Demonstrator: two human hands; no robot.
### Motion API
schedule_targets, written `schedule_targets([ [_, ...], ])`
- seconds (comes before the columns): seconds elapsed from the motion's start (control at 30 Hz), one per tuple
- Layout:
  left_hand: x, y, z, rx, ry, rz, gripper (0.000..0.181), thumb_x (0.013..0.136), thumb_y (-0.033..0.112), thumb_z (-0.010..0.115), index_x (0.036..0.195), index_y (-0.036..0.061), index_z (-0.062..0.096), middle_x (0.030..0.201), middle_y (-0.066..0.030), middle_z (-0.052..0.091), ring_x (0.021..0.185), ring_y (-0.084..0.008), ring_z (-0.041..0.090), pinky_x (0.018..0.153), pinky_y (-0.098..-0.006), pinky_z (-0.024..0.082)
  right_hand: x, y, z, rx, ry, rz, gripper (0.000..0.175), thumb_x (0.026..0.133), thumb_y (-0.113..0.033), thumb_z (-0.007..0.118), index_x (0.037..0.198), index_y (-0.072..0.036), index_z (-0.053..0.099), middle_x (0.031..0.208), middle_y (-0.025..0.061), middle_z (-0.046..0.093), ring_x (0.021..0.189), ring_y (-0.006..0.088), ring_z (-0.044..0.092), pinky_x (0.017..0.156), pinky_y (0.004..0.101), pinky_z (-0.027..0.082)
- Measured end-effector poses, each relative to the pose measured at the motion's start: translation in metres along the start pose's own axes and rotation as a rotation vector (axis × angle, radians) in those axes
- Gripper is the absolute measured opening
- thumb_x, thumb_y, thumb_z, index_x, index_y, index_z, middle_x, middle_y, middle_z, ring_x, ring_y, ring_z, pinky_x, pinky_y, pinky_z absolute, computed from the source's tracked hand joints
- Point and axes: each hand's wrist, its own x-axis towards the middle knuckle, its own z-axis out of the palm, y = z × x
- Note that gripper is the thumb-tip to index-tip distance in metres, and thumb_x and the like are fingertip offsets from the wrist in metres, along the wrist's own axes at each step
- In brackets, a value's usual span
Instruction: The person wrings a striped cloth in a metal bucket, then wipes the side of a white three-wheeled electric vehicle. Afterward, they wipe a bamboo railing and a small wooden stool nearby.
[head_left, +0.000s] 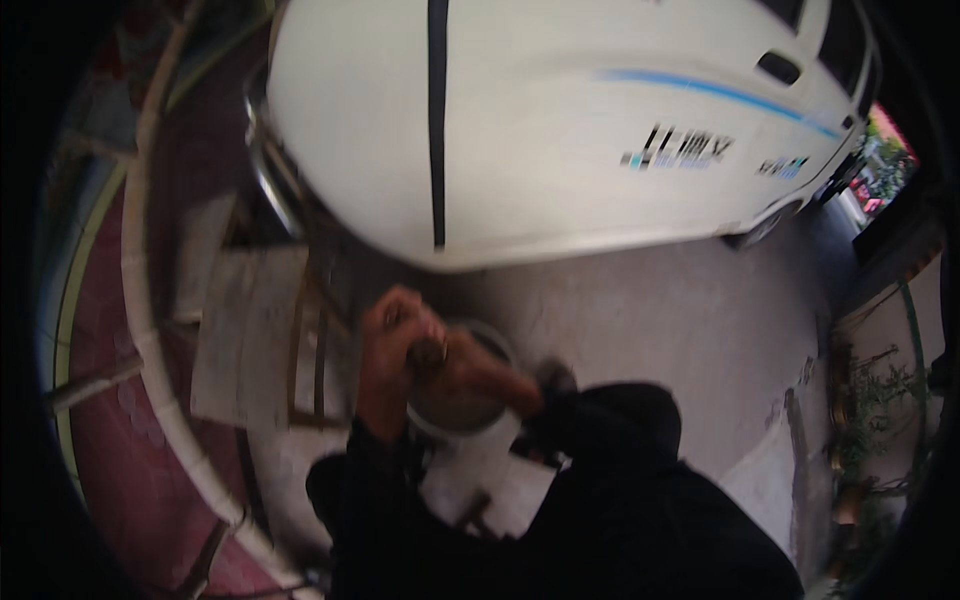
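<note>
My left hand (397, 330) and my right hand (480, 371) are close together above a round, light-rimmed bucket or basin (457, 433) that stands between my legs. A small dark brown object (427, 352) shows between the two hands; blur hides what it is. My left hand's fingers are curled at its upper side, and the right hand reaches in from the right with fingers bent towards it. Which hand grips it cannot be told. The inside of the bucket is mostly hidden by my hands.
A white vehicle (525, 187) with a blue stripe and writing stands just ahead. Left of the bucket are a wooden board or box (247, 337) and a curved pale rail (142, 300) beside red flooring (105, 330). Potted plants (874, 405) line the right side.
</note>
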Motion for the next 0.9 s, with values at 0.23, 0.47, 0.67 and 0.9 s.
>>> schedule_targets([
  [0.23, 0.008, -0.02, -0.011, 0.052, -0.095, -0.12, 0.008, 0.095, -0.003, 0.073, 0.092, 0.0016, 0.066, 0.071, -0.0044, 0.067, 0.067, -0.0114, 0.066, 0.065, -0.0274, 0.054, -0.001, 0.014, -0.01, 0.437, -0.123, 0.383, 0.033, 0.066, 0.011, 0.082, 0.088, -0.006, 0.064, 0.072, 0.0, 0.06, 0.057, 0.0103, 0.056, 0.046, 0.0288, 0.037],
  [0.47, 0.013, -0.024, -0.008, 0.224, -0.226, -0.2, 0.01, 0.095, 0.0, 0.071, 0.088, 0.0034, 0.064, 0.072, -0.0028, 0.064, 0.066, -0.0106, 0.064, 0.063, -0.0263, 0.053, -0.008, 0.022, -0.021, 0.726, -0.287, 0.392, 0.053, 0.065, 0.015, 0.078, 0.112, -0.002, 0.059, 0.075, 0.0049, 0.059, 0.05, 0.0126, 0.051, 0.041, 0.0269, 0.033],
  [0.67, 0.019, -0.03, -0.014, 0.222, -0.338, -0.29, 0.012, 0.094, 0.003, 0.073, 0.086, 0.0043, 0.065, 0.073, -0.0018, 0.066, 0.066, -0.0082, 0.063, 0.063, -0.0247, 0.053, -0.006, 0.044, -0.016, 0.833, -0.333, 0.46, 0.048, 0.065, 0.014, 0.079, 0.108, -0.001, 0.062, 0.078, 0.0058, 0.06, 0.051, 0.0119, 0.049, 0.042, 0.0257, 0.033],
  [0.9, 0.031, -0.037, -0.015, 0.241, -0.387, -0.298, 0.012, 0.095, 0.008, 0.074, 0.087, 0.0044, 0.066, 0.073, -0.0009, 0.065, 0.068, -0.0083, 0.063, 0.064, -0.0248, 0.052, -0.003, 0.067, -0.02, 0.856, -0.372, 0.441, 0.033, 0.067, 0.008, 0.081, 0.094, -0.002, 0.064, 0.072, 0.0041, 0.058, 0.05, 0.0111, 0.048, 0.043, 0.0261, 0.032],
])
